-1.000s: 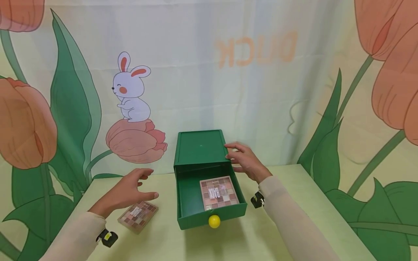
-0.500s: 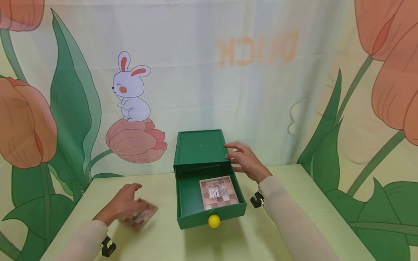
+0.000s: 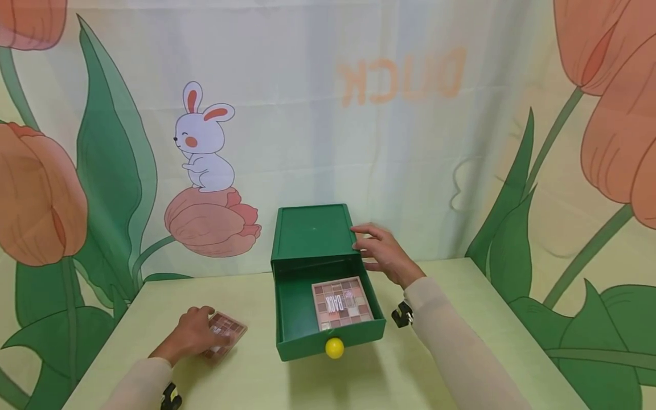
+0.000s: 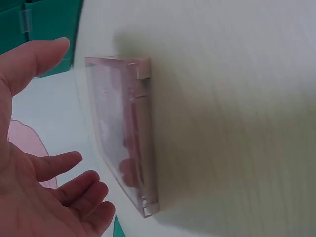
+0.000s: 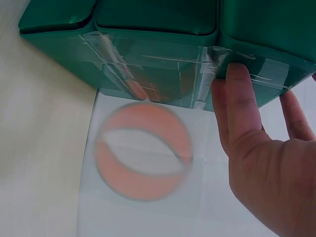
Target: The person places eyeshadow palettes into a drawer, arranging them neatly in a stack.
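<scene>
while the right hand (image 3: 386, 254) rests its fingertips on the side of the green drawer unit (image 3: 314, 230), the left hand (image 3: 193, 331) is out over the loose palette (image 3: 230, 326) on the table (image 3: 251, 381). that left hand grips nothing: from its wrist i can see thumb and fingers parted, with a gap short of the palette, a spread that looks wide enough to take the case by opposite edges. the palette lies flat and askew, left of the unit, probably placed there to be within easy reach.

the right hand isn't clasping anything either; its fingers are nearly straight against the wall, i'd say to steady the unit, since the pulled-out drawer (image 3: 302, 347) must shift its weight forward. clear tape (image 5: 158, 63) runs along that side, presumably to bind the sections together. a second palette (image 3: 342, 303) sits lettering up in the drawer's right part, which leaves a bare strip on the left. nobody's touching the yellow knob (image 3: 335, 348) at the front.
</scene>
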Motion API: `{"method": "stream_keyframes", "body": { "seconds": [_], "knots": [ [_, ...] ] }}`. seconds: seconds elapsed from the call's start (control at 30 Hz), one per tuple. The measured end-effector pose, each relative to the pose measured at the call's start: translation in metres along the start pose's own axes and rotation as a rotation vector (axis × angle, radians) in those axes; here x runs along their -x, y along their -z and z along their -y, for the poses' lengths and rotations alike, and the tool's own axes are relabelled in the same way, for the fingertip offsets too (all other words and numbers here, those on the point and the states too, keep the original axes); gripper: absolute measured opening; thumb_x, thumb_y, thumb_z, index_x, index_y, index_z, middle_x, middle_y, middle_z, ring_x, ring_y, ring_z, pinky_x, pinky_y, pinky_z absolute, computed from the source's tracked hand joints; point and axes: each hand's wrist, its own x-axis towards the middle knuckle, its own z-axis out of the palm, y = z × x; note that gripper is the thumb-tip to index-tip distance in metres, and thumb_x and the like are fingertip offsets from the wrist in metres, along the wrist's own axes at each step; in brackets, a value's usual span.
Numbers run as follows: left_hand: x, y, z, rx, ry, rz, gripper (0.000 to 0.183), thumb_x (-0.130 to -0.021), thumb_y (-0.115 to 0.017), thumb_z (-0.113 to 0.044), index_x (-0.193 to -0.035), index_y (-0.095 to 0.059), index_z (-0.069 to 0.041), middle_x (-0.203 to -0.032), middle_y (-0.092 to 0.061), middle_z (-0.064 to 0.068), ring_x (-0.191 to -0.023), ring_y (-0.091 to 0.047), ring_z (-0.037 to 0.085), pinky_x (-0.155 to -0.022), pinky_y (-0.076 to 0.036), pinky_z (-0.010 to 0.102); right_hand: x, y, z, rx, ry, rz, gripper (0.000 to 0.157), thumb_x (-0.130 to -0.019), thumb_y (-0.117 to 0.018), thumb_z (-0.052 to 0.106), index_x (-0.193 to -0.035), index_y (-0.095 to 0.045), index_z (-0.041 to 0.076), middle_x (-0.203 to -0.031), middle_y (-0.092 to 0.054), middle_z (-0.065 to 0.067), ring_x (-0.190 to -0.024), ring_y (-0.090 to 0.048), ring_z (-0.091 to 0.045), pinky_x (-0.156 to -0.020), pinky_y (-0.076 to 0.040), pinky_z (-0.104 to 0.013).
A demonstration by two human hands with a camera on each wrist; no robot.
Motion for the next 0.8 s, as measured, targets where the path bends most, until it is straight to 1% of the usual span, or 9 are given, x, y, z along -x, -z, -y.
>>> {"method": "stream_keyframes", "body": {
  "seconds": [0.2, 0.4, 0.63, 0.8],
  "knots": [
    [0.0, -0.006, 0.003, -0.012, 0.019, 0.01, 0.102, -0.076, -0.091, -0.054, -0.143, -0.049, 0.012, -0.123, -0.058, 0.027, -0.109, -0.055, 0.039, -0.096, -0.054, 0.06, -0.003, 0.001, -0.002, 0.006, 0.012, 0.0, 0.051, -0.102, -0.062, 0.03, -0.152, -0.055, 0.027, -0.158, -0.047, -0.008, -0.132, -0.063, -0.038, -0.11, -0.052, -0.059],
    [0.0, -0.013, 0.007, -0.009, 0.011, 0.018, 0.106, -0.073, -0.092, -0.055, -0.142, -0.05, 0.013, -0.123, -0.058, 0.026, -0.108, -0.055, 0.037, -0.097, -0.053, 0.059, -0.003, 0.001, -0.004, 0.006, 0.001, -0.003, 0.05, -0.101, -0.063, 0.03, -0.151, -0.057, 0.029, -0.158, -0.046, -0.006, -0.132, -0.062, -0.039, -0.111, -0.051, -0.06],
    [-0.007, -0.019, 0.011, -0.032, -0.003, 0.014, 0.105, -0.07, -0.095, -0.05, -0.14, -0.051, 0.014, -0.12, -0.059, 0.022, -0.105, -0.055, 0.033, -0.094, -0.054, 0.055, -0.004, 0.002, -0.007, 0.01, 0.007, -0.009, 0.048, -0.102, -0.062, 0.029, -0.15, -0.057, 0.029, -0.157, -0.047, -0.006, -0.132, -0.063, -0.039, -0.111, -0.051, -0.061],
    [-0.01, -0.022, 0.015, -0.036, 0.007, 0.021, 0.107, -0.069, -0.095, -0.053, -0.139, -0.051, 0.015, -0.117, -0.058, 0.021, -0.103, -0.055, 0.032, -0.091, -0.054, 0.052, -0.003, 0.001, -0.005, 0.009, 0.013, -0.011, 0.049, -0.102, -0.062, 0.03, -0.15, -0.057, 0.029, -0.156, -0.049, -0.007, -0.131, -0.064, -0.038, -0.11, -0.053, -0.059]
  ]
}}
